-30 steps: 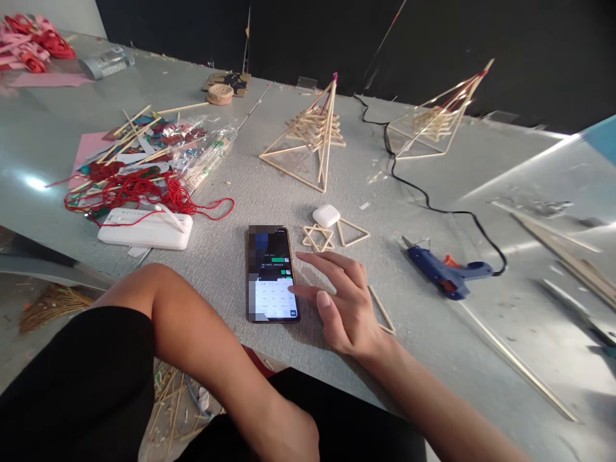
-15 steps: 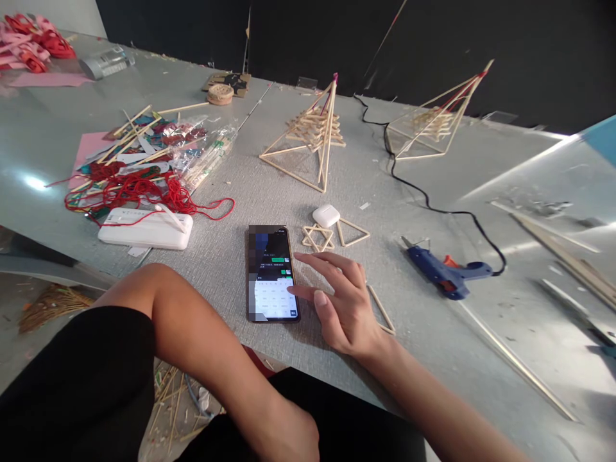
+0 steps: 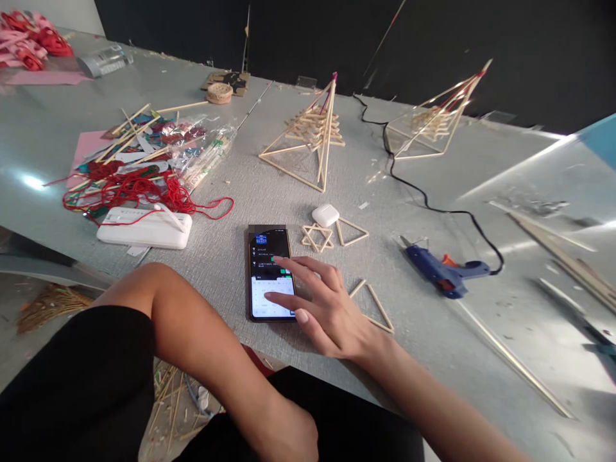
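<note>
A phone (image 3: 264,269) lies face up on the grey table, its screen showing a chat and a light keyboard. My right hand (image 3: 322,301) is over its right side, fingers apart, the index fingertip on or just above the keyboard. It holds nothing. My left arm (image 3: 216,340) is bent in front of me, and the left hand is out of sight. Beyond the phone are a white earbud case (image 3: 325,215), a small star of sticks (image 3: 317,238) and a stick triangle (image 3: 352,231). Another triangle (image 3: 380,307) is partly behind my right hand.
A blue glue gun (image 3: 445,273) with a black cord lies at the right. Stick pyramids (image 3: 322,141) (image 3: 433,128) stand at the back. At the left are a white power strip (image 3: 144,230), red yarn (image 3: 135,192) and bagged sticks (image 3: 209,157).
My right hand has moved left over the phone, its index finger now farther across the keyboard. More of the triangle beside that hand shows.
</note>
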The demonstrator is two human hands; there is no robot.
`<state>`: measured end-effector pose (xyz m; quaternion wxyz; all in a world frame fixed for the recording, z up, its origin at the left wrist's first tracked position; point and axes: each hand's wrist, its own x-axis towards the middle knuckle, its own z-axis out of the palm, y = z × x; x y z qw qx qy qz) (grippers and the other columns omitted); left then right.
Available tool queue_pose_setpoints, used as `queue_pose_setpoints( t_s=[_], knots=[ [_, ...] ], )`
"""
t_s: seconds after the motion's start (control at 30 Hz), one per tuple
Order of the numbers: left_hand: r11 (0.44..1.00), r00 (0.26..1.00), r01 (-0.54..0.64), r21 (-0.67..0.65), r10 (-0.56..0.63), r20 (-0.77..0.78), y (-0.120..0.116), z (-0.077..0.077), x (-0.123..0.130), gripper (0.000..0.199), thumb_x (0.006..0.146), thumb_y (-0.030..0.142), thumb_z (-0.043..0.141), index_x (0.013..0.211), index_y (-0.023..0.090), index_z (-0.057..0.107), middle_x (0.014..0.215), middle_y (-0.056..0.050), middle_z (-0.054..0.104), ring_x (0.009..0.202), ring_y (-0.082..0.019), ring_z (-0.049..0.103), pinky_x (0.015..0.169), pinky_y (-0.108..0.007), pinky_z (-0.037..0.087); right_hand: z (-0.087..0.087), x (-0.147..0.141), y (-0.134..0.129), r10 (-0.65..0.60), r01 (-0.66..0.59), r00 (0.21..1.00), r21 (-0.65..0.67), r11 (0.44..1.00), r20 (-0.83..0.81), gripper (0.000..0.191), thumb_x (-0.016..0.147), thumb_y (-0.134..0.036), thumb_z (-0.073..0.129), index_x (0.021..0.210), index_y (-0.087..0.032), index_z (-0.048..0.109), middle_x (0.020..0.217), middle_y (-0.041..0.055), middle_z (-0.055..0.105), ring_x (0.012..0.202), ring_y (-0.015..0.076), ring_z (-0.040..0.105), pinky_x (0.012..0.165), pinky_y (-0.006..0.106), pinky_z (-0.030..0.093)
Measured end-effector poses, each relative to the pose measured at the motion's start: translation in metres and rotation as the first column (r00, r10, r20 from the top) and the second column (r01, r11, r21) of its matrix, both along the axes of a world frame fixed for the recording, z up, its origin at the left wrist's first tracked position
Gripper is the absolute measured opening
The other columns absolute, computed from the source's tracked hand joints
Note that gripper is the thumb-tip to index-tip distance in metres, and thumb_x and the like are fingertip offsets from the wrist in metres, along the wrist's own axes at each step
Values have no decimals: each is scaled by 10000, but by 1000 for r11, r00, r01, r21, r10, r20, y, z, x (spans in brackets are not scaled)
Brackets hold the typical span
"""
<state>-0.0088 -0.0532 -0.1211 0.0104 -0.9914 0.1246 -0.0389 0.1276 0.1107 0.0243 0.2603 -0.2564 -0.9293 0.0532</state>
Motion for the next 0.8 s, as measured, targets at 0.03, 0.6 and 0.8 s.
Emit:
queue_pose_setpoints(
  t_s=[0.03,0.6,0.8],
  knots=[
    [1000,1000,0,-1,0,-4,1,1,0,639,671,391,818,373,246,271,437,32,-106,423,-171,-83,409,-361,58,1,-1,1,9,-8,1000,-10,1000,20,415,1070,-248,398,1341,-280,711,1653,128,461,1426,358,467,1061,578,488],
    [1000,995,-13,-27,10,-103,-9,-11,6,546,629,366,867,411,265,377,455,34,-71,426,-170,-39,420,-371,61,-5,7,-1,-131,130,987,-26,991,-95,439,1008,-182,473,1330,-349,719,1606,38,565,1377,349,540,1080,605,459],
    [983,976,-182,14,182,-122,-17,-17,11,491,740,515,873,577,242,499,450,113,103,441,-106,77,450,-272,212,-5,4,0,-133,133,983,-10,991,-128,407,1025,-179,399,1263,-286,712,1597,74,553,1428,359,517,1127,633,435]
  ],
)
